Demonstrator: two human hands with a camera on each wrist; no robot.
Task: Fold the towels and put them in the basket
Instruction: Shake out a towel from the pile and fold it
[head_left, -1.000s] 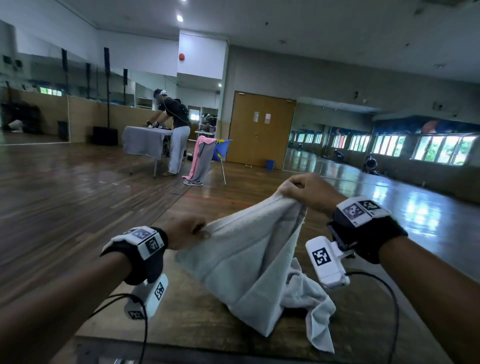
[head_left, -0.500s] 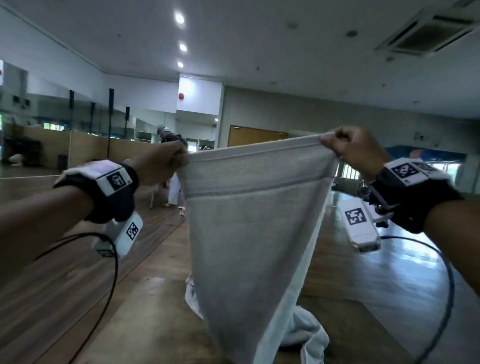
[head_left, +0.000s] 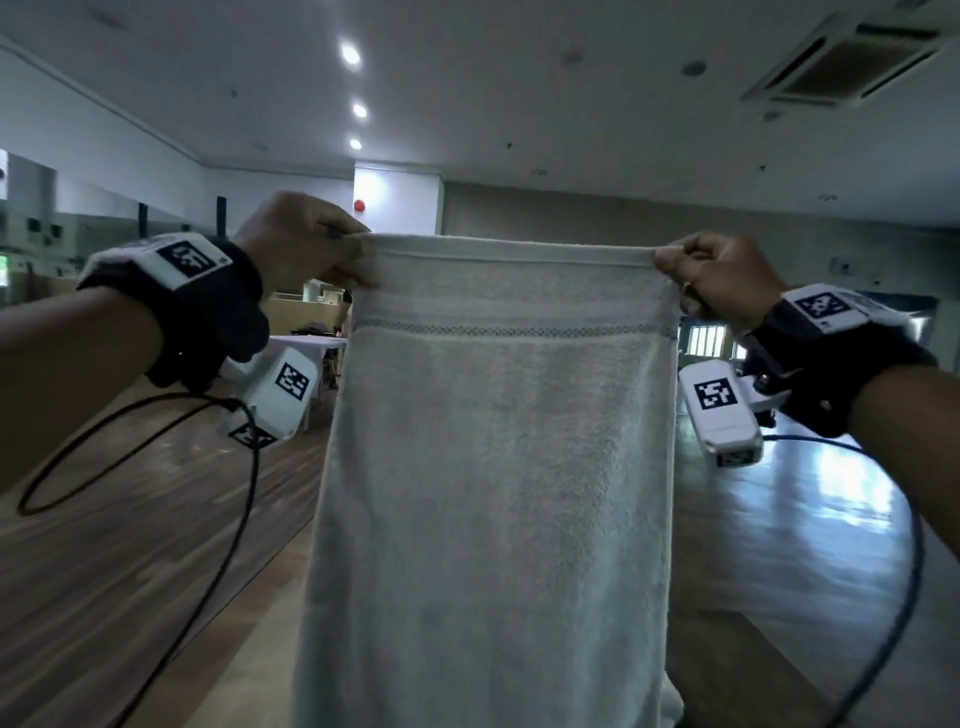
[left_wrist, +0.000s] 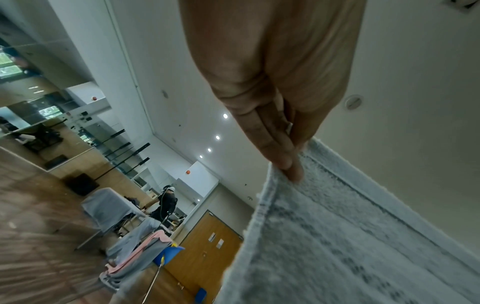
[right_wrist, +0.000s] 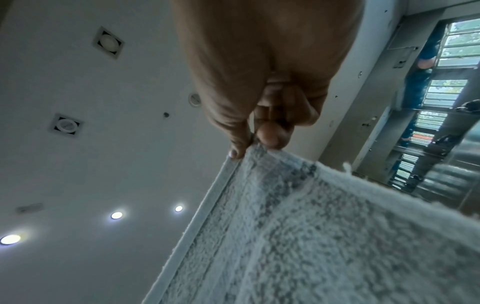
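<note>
A pale grey towel (head_left: 493, 493) with a thin woven stripe near its top hem hangs flat and full-width in front of me. My left hand (head_left: 358, 260) pinches its top left corner, and my right hand (head_left: 667, 267) pinches the top right corner, both held high at about the same level. In the left wrist view the left hand (left_wrist: 293, 164) clamps the towel (left_wrist: 337, 246) edge between fingers and thumb. The right wrist view has the right hand (right_wrist: 257, 146) nipping the hem of the towel (right_wrist: 311, 236). The towel's lower end runs out of the picture. No basket shows.
A wooden tabletop (head_left: 737, 670) lies below, partly behind the towel. Far off on the wooden floor (head_left: 130, 545) stand a cloth-covered table (left_wrist: 109, 207), a person beside it, and a blue chair (left_wrist: 166, 255) draped with pink and grey cloth. Cables hang from both wrists.
Both hands have risen and spread apart, lifting the towel off the table until it hangs stretched flat. The camera has tilted up towards the ceiling.
</note>
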